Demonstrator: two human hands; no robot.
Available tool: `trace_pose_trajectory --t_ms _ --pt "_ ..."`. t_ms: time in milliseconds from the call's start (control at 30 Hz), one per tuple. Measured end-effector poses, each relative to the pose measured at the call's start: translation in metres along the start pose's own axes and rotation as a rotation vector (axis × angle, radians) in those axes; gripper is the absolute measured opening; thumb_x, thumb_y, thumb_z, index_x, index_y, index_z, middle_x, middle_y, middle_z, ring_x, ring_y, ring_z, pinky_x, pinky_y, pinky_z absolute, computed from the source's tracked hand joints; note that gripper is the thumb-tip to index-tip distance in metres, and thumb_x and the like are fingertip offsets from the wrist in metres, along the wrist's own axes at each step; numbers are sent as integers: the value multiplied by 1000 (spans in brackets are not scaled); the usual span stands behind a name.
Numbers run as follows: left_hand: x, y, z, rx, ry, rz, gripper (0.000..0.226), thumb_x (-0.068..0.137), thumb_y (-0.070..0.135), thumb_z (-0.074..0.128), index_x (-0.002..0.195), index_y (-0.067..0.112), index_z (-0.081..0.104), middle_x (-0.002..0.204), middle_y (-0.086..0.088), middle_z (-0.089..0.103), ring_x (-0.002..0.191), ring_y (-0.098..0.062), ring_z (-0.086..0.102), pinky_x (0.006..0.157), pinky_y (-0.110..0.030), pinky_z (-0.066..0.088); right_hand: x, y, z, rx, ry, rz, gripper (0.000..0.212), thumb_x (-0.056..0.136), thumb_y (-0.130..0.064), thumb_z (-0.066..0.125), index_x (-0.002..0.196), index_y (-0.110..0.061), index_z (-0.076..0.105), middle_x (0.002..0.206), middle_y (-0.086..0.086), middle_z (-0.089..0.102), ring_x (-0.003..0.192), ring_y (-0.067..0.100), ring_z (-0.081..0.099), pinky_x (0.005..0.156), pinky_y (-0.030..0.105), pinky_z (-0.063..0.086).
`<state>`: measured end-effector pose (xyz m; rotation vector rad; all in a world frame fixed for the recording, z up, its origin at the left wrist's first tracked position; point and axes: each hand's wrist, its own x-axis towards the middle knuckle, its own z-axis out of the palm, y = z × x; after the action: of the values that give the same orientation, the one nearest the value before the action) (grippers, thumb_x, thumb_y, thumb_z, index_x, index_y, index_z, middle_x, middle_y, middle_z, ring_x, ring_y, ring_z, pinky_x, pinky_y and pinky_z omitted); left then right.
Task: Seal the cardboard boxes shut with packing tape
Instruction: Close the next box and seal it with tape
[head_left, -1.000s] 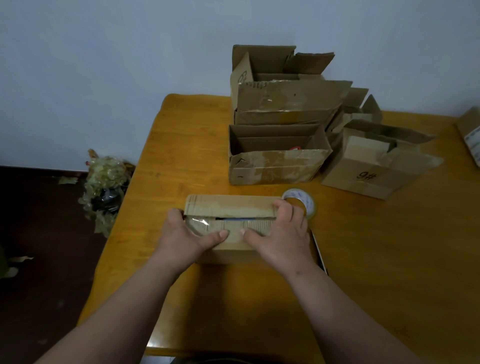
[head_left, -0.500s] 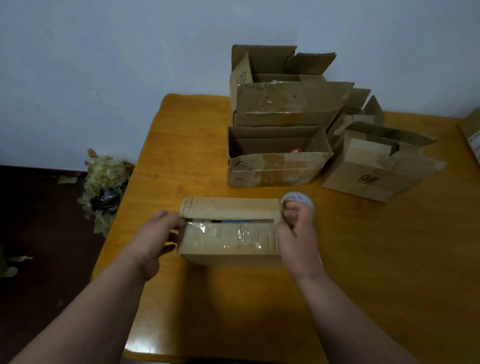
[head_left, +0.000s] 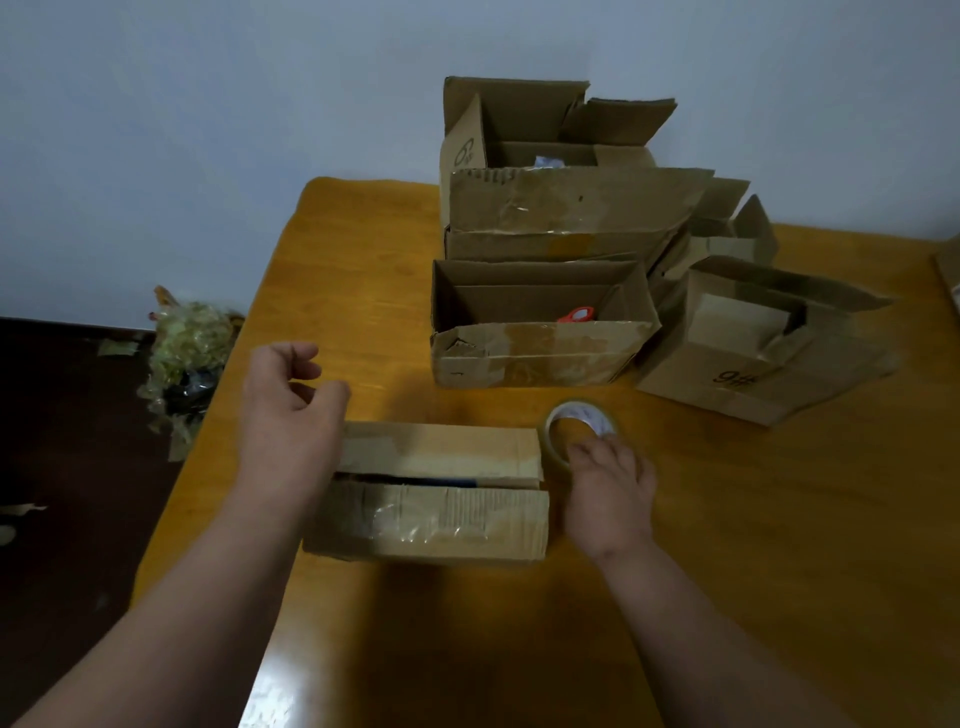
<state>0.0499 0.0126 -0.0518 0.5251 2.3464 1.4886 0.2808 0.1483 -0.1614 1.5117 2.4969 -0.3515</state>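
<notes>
A small cardboard box (head_left: 441, 493) lies on the wooden table (head_left: 753, 545) in front of me. Its two top flaps are folded down with a dark gap between them, and old clear tape shines on the near flap. My left hand (head_left: 288, 410) hovers above the box's left end, fingers loosely curled, holding nothing. A roll of clear packing tape (head_left: 579, 423) lies flat just right of the box. My right hand (head_left: 608, 488) rests on the roll's near edge, fingers touching it.
Several open cardboard boxes stand behind: one with a red object inside (head_left: 540, 322), a taller stack (head_left: 561, 208) by the wall, and one marked 9# (head_left: 758, 353) to the right. A heap of crumpled used tape (head_left: 187, 353) lies on the dark floor left of the table.
Both hands have left the box's flaps. The left hand rose and moved over the left end; the right hand shifted right and down onto the tape roll.
</notes>
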Motion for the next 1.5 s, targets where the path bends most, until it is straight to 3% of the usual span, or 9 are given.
trace_pose_trajectory --t_ms 167,300,600,767,967,1067,1233,1400,1500 --pt "5 1 12 39 -4 -27 32 91 15 62 116 29 48 109 3 54 80 -4 50 62 -23 39 12 2 -5 -43 -30 5 38 83 -9 53 112 -32 62 122 -9 61 138 17 27 114 58 0" --pt "7 3 17 54 4 -13 31 92 15 63 115 29 48 110 2 54 82 -3 51 63 -22 39 11 9 -17 143 122 67 15 92 -21 54 100 -30 62 102 -12 64 125 15 40 113 53 9" --pt "6 25 37 75 -178 83 33 92 19 64 119 34 51 114 8 56 96 -1 53 69 -18 40 -21 3 -68 260 329 -128 11 87 -17 65 97 -22 68 94 -9 65 113 22 50 103 54 27" --pt "-1 39 38 88 -412 167 51 95 11 58 137 36 47 133 13 50 112 4 50 80 -13 40 -45 -13 -94 244 423 -276 19 82 -20 58 96 -23 69 94 -11 66 106 17 52 99 52 31" --pt "-8 62 23 44 -699 256 83 86 -10 49 149 41 30 153 13 35 140 1 30 114 -26 31 -72 -35 -108 227 453 -447 23 80 -17 59 99 -25 70 96 -16 66 107 13 55 98 55 37" --pt "-14 66 9 46 -743 252 68 86 -5 54 133 44 50 134 14 54 126 2 46 99 -18 42 -82 -45 -111 231 438 -473 26 80 -19 58 101 -26 70 96 -17 66 106 12 55 99 54 35" --pt "-25 57 -17 60 -631 269 11 89 17 69 88 27 70 87 8 70 86 -6 64 80 -29 53 -97 -60 -114 243 410 -500 21 78 -20 63 97 -25 69 95 -16 66 102 13 57 101 52 30" --pt "-19 49 -54 -40 -529 142 14 90 19 68 77 20 72 87 3 73 85 -11 66 79 -33 55 -107 -77 -128 259 382 -617 18 84 -31 60 98 -20 64 92 -12 63 97 9 59 108 46 25" --pt "-15 44 -83 -180 -570 4 24 92 13 65 69 20 69 88 -6 74 87 -20 70 85 -45 58 -107 -92 -143 346 244 -668 26 89 -50 44 97 -28 57 89 -14 61 91 -4 46 108 26 19"
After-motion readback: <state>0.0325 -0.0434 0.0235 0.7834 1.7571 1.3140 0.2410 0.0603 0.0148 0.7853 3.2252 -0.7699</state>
